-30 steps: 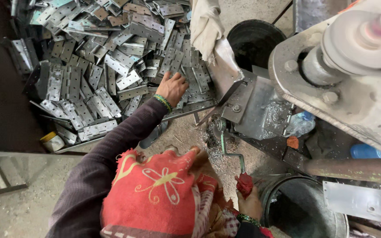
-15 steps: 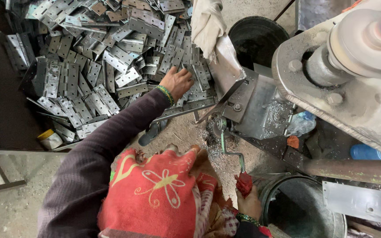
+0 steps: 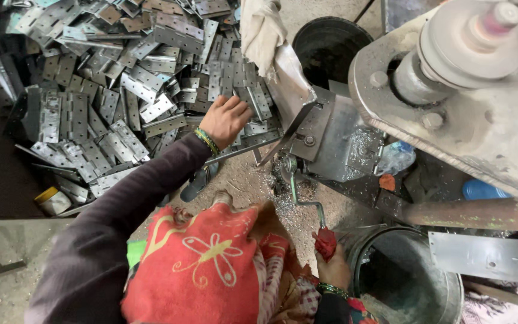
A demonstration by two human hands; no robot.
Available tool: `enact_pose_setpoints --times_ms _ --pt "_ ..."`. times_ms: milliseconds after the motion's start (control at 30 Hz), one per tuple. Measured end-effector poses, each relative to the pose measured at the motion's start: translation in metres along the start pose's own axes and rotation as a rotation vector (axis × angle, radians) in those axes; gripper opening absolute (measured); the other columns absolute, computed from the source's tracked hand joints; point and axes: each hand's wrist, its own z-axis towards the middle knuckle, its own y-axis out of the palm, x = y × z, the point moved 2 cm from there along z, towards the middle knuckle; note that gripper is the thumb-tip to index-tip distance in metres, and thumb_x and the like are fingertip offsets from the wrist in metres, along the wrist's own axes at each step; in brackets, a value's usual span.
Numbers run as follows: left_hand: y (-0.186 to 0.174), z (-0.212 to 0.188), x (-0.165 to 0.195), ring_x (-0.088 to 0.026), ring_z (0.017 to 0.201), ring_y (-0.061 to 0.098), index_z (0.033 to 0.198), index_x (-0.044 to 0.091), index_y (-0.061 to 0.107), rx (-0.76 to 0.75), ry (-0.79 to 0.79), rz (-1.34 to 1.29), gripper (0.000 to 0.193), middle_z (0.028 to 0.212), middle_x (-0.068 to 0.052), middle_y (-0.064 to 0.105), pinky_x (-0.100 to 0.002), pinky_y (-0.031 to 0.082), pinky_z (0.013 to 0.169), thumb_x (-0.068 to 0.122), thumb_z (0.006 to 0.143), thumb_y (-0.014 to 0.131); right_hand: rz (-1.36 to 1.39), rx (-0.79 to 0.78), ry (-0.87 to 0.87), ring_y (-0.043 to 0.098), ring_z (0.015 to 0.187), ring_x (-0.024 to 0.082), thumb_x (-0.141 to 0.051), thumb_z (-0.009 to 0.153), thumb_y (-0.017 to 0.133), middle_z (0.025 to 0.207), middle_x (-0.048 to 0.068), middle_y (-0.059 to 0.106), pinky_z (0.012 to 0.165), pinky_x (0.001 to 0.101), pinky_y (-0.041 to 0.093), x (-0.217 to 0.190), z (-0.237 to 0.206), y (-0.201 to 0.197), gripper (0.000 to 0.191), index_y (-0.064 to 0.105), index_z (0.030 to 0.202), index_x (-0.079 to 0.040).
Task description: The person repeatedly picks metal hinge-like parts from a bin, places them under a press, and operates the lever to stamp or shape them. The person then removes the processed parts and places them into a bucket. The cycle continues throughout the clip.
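My left hand (image 3: 226,120) lies loosely open-fingered on the heap of hinge plates (image 3: 121,90) up-left, while my right hand (image 3: 333,270) is clenched on the red-wrapped crank handle (image 3: 325,242).

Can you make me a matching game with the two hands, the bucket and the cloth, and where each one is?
Things:
1. left hand
2. right hand
3. black bucket
4. pale cloth

Places:
A. draped over the machine's top edge
B. on the pile of metal plates
C. top middle, behind the machine
D. around the red crank handle

Pairs: 1-B, 2-D, 3-C, 4-A
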Motion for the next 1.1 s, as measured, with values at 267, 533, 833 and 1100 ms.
enact_pose_setpoints --times_ms 267,533,833,1100 --pt "-0.001 0.048 0.117 -0.027 0.082 0.07 0.109 0.007 0.07 -0.19 -0.129 -0.701 0.027 0.104 -0.013 0.069 -0.042 0.061 0.068 0.026 0.09 0.072 0.029 -0.001 -0.034 0.069 0.094 0.048 -0.046 0.08 0.077 0.099 0.027 0.073 0.081 0.057 0.055 0.004 0.006 0.004 0.07 0.051 0.139 -0.016" --pt "0.037 0.09 0.158 -0.039 0.089 0.07 0.135 0.007 0.052 -0.049 -0.42 -0.644 0.046 0.123 -0.022 0.064 -0.048 0.06 0.071 0.009 0.089 0.06 0.075 0.098 -0.092 0.07 0.093 0.047 -0.044 0.077 0.078 0.102 0.025 0.073 0.078 0.0558 0.055 -0.002 0.001 0.002 0.07 0.055 0.137 -0.018" --pt "0.027 0.078 0.178 -0.03 0.149 0.031 0.129 0.004 0.059 -0.259 -0.068 -0.372 0.049 0.154 -0.016 0.041 -0.067 0.009 0.118 0.035 0.09 0.058 0.066 -0.07 -0.355 0.068 0.1 0.051 -0.05 0.081 0.074 0.114 0.034 0.065 0.081 0.0556 0.057 -0.03 0.012 -0.04 0.091 0.032 0.146 -0.002" --pt "0.067 0.106 0.181 -0.031 0.15 0.027 0.142 0.013 0.053 -0.343 -0.111 -0.253 0.05 0.162 -0.015 0.031 -0.069 -0.004 0.12 0.028 0.096 0.043 -0.364 -0.315 0.082 0.074 0.104 0.042 -0.063 0.092 0.055 0.113 0.024 0.074 0.088 0.0515 0.059 -0.064 0.001 -0.106 0.081 0.032 0.151 -0.012"
